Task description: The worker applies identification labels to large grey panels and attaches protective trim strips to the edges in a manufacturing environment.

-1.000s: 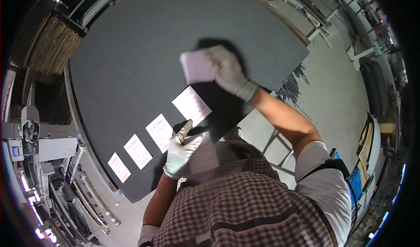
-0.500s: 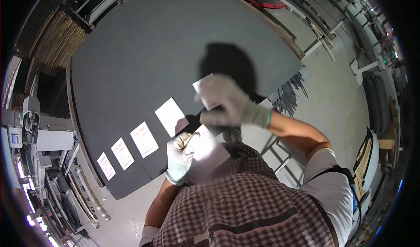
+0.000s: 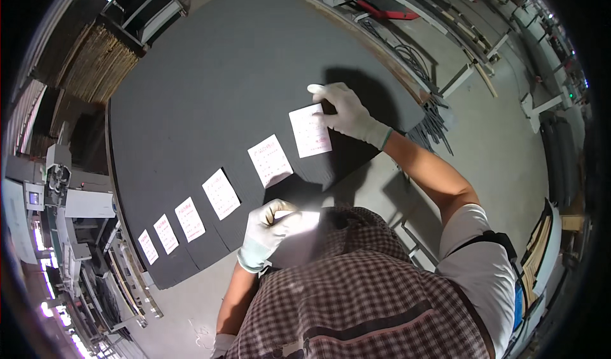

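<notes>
Closed near my body, my left hand (image 3: 266, 232) in a pale knit glove pinches white paper sheets (image 3: 307, 222), glaring in bright light; how many there are is hidden. Farther out and to the right, my gloved right hand (image 3: 347, 112) hovers over the right edge of a white printed paper sheet (image 3: 307, 136). Its index finger stretches past the top corner and its thumb lies over the edge, with a gap between them. That sheet ends a slanting row on a dark grey board (image 3: 210, 85). Beside it lies another printed sheet (image 3: 270, 158), its lower corner shaded.
Several more sheets, among them one printed sheet (image 3: 221, 195), run down to the board's near left corner. Stacked brown boards (image 3: 102, 60) stand at the far left. Dark thin strips (image 3: 431, 126) hang by the right corner. A metal frame (image 3: 414, 251) stands right of me.
My right hand has moved outward and right, and the sheet it carried is now at the row's right end. The view has shifted. My left hand keeps its sheets close to me.
</notes>
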{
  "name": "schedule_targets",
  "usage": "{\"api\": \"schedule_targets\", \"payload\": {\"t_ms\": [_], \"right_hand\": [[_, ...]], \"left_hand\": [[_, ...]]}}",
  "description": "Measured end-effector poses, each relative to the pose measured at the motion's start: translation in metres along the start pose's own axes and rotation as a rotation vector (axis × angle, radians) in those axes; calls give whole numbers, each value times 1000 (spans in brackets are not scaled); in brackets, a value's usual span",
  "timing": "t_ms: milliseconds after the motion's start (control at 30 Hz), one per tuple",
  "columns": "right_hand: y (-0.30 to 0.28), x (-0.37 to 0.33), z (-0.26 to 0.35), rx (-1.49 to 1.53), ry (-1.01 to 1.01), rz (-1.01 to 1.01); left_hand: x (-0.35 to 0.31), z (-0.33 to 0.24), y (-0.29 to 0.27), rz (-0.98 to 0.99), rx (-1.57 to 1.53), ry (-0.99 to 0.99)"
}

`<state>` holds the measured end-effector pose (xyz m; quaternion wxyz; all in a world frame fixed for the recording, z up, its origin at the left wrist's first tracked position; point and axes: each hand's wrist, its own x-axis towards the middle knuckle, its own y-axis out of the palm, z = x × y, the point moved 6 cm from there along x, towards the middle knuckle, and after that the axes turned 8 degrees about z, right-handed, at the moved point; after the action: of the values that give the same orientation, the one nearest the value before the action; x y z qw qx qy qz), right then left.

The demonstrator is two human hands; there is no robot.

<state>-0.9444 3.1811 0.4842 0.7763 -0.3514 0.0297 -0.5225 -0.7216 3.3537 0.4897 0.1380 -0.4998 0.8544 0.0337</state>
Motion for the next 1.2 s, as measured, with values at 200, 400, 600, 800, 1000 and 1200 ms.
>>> {"api": "schedule_targets", "payload": {"t_ms": [200, 400, 600, 800, 1000, 1200], "right_hand": [[28, -36, 86, 179, -191, 419], [-21, -41, 11, 469, 73, 270], [-77, -20, -69, 470, 177, 239], [-128, -6, -61, -457, -105, -321], [-185, -47, -222, 107, 401, 107], [-149, -20, -217, 199, 498, 96]], "left_hand": [[24, -4, 5, -208, 27, 76], [42, -22, 31, -49, 17, 5], [53, -21, 34, 71, 17, -41], [41, -21, 24, -23, -166, -17], [12, -2, 3, 11, -3, 160], [-91, 14, -72, -471, -245, 213]]}}
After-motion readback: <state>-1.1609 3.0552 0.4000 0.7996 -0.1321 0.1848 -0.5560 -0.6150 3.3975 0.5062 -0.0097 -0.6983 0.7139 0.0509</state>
